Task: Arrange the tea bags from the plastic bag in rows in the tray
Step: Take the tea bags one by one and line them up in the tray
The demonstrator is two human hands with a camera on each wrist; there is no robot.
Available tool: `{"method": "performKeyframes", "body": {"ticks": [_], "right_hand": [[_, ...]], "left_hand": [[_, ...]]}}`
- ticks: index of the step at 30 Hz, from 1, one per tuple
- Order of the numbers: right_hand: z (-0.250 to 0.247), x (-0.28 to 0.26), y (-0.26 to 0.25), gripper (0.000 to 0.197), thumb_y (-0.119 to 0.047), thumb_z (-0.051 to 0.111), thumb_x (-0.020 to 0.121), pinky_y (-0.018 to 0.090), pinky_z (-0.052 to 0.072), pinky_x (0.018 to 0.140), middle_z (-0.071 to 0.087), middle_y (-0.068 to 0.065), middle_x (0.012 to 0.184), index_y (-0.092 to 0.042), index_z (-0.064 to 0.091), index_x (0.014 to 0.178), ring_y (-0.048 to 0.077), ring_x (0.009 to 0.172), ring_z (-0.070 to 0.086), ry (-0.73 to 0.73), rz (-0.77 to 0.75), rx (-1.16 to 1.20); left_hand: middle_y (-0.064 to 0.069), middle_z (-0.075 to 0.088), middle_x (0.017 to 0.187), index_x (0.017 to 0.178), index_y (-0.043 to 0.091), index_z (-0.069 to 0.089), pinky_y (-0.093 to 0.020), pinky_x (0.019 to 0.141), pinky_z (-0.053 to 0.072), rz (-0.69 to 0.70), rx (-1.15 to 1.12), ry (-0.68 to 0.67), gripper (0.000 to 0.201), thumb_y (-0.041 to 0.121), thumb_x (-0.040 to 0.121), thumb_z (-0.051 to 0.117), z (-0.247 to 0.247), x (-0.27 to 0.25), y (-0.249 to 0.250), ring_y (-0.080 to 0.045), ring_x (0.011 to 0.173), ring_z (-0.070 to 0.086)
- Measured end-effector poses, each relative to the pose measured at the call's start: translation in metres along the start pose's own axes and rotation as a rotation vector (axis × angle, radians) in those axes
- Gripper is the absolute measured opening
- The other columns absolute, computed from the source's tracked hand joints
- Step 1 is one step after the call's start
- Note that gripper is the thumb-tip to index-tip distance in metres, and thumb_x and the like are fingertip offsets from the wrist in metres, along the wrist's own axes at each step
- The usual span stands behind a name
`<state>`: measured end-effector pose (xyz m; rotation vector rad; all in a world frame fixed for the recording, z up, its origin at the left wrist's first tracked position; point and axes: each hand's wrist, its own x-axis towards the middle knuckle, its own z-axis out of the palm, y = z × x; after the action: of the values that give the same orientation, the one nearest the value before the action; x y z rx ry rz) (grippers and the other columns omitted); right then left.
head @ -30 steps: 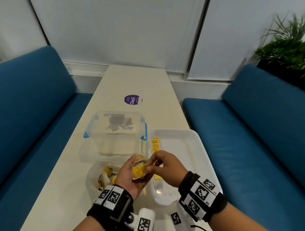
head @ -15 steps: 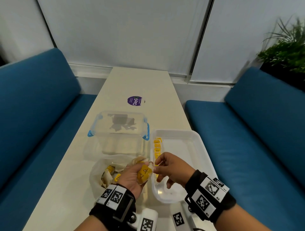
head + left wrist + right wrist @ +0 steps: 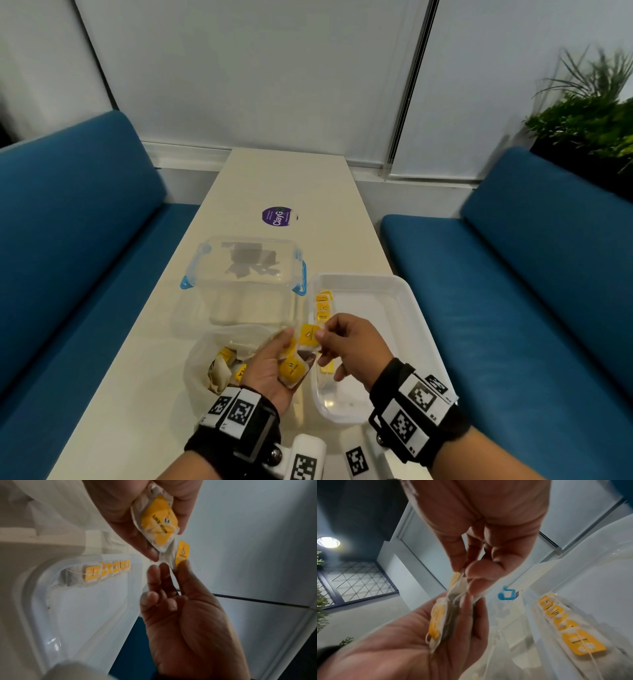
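Observation:
My left hand (image 3: 274,366) lies palm up between the plastic bag (image 3: 205,363) and the white tray (image 3: 411,308), cupping a small stack of yellow-tagged tea bags (image 3: 292,368) (image 3: 158,520) (image 3: 436,620). My right hand (image 3: 346,342) pinches one tea bag (image 3: 310,335) (image 3: 182,553) (image 3: 456,580) by its yellow tag, just above that stack. A row of several tea bags (image 3: 323,306) (image 3: 106,570) (image 3: 563,623) lies along the tray's left wall. More tea bags (image 3: 224,359) sit in the plastic bag.
A clear lidded box with blue clips (image 3: 245,270) stands behind the bag, left of the tray. A purple round sticker (image 3: 278,216) lies farther back on the narrow beige table (image 3: 137,377). Blue benches (image 3: 68,240) flank both sides; a plant (image 3: 589,113) stands at the right.
My right hand has come back from the tray's row to the left palm and taken hold of one tea bag, lifting it off the stack. The left hand stays in place.

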<state>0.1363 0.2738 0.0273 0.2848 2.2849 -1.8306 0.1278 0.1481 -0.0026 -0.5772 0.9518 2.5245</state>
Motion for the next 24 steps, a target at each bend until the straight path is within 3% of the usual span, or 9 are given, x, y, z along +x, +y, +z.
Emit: {"method": "performKeyframes", "body": {"ticks": [2,6,9,11,15,18,21,22,24], "right_hand": [[-0.003,0.002,-0.001,0.017,-0.012,0.059,0.090,0.022,0.041,0.038,0.059,0.007,0.063,-0.010,0.052,0.075,0.012,0.050,0.058,0.034,-0.007,0.007],[-0.005,0.004,-0.001,0.020,-0.012,0.057,0.091,0.023,0.042,0.039,0.061,0.011,0.066,-0.010,0.049,0.073,0.016,0.055,0.060,0.087,0.000,0.007],[-0.014,0.008,0.002,0.021,-0.011,0.055,0.091,0.022,0.042,0.039,0.063,0.007,0.073,-0.011,0.046,0.072,0.015,0.060,0.063,0.206,-0.043,-0.085],[-0.024,0.012,0.004,0.017,-0.011,0.052,0.092,0.018,0.040,0.038,0.062,0.002,0.073,-0.012,0.045,0.076,0.008,0.055,0.061,0.233,-0.065,-0.255],[-0.039,0.018,0.012,0.017,-0.007,0.050,0.090,0.019,0.043,0.043,0.060,0.001,0.069,-0.016,0.046,0.076,0.004,0.044,0.054,-0.057,0.044,-0.577],[-0.038,0.025,0.018,0.017,-0.005,0.053,0.088,0.021,0.047,0.068,0.058,-0.003,0.084,-0.020,0.058,0.080,0.013,0.072,0.056,-0.165,0.071,-0.851],[-0.030,0.029,0.021,0.022,-0.004,0.051,0.088,0.024,0.045,0.086,0.064,0.006,0.110,-0.007,0.066,0.104,0.017,0.094,0.056,-0.276,0.101,-0.959],[-0.028,0.030,0.023,0.025,-0.003,0.050,0.089,0.025,0.046,0.086,0.065,0.008,0.112,-0.006,0.066,0.107,0.017,0.092,0.056,-0.317,0.130,-0.973],[-0.022,0.033,0.029,0.025,-0.002,0.048,0.089,0.023,0.049,0.075,0.065,0.004,0.097,-0.007,0.066,0.105,0.014,0.081,0.055,-0.387,0.195,-0.976]], "left_hand": [[-0.013,0.073,0.076,0.092,0.003,0.065,-0.030,0.068,0.057,-0.034,-0.006,-0.089,0.020,0.019,0.081,0.059,-0.001,-0.003,0.000,-0.019,0.061,0.071],[-0.014,0.073,0.082,0.096,0.001,0.067,-0.027,0.058,0.059,-0.052,-0.007,-0.108,0.020,0.012,0.088,0.053,0.002,-0.005,-0.003,-0.020,0.068,0.072],[-0.007,0.071,0.062,0.084,0.006,0.062,-0.023,0.050,0.056,-0.042,-0.023,0.038,0.008,0.008,0.088,0.056,-0.001,-0.002,-0.001,-0.016,0.052,0.068],[-0.002,0.068,0.055,0.077,0.012,0.059,-0.018,0.041,0.052,-0.058,-0.020,0.126,0.010,0.010,0.086,0.060,-0.004,-0.003,0.004,-0.014,0.048,0.065],[-0.002,0.067,0.061,0.076,0.016,0.057,-0.009,0.031,0.036,-0.105,-0.002,0.164,0.011,0.015,0.086,0.061,-0.009,0.000,0.011,-0.012,0.046,0.064],[-0.001,0.067,0.054,0.076,0.017,0.057,-0.009,0.032,0.037,-0.118,0.004,0.165,0.011,0.016,0.086,0.062,-0.011,0.003,0.013,-0.011,0.044,0.064],[-0.002,0.067,0.053,0.076,0.016,0.056,-0.010,0.033,0.039,-0.129,0.016,0.176,0.011,0.015,0.086,0.062,-0.014,0.006,0.013,-0.011,0.043,0.064],[-0.003,0.067,0.055,0.077,0.015,0.056,-0.010,0.033,0.040,-0.133,0.019,0.181,0.011,0.014,0.086,0.062,-0.014,0.007,0.013,-0.012,0.043,0.064],[-0.005,0.066,0.066,0.077,0.014,0.056,-0.011,0.033,0.040,-0.147,0.017,0.186,0.010,0.014,0.086,0.062,-0.015,0.009,0.014,-0.012,0.042,0.063]]}}
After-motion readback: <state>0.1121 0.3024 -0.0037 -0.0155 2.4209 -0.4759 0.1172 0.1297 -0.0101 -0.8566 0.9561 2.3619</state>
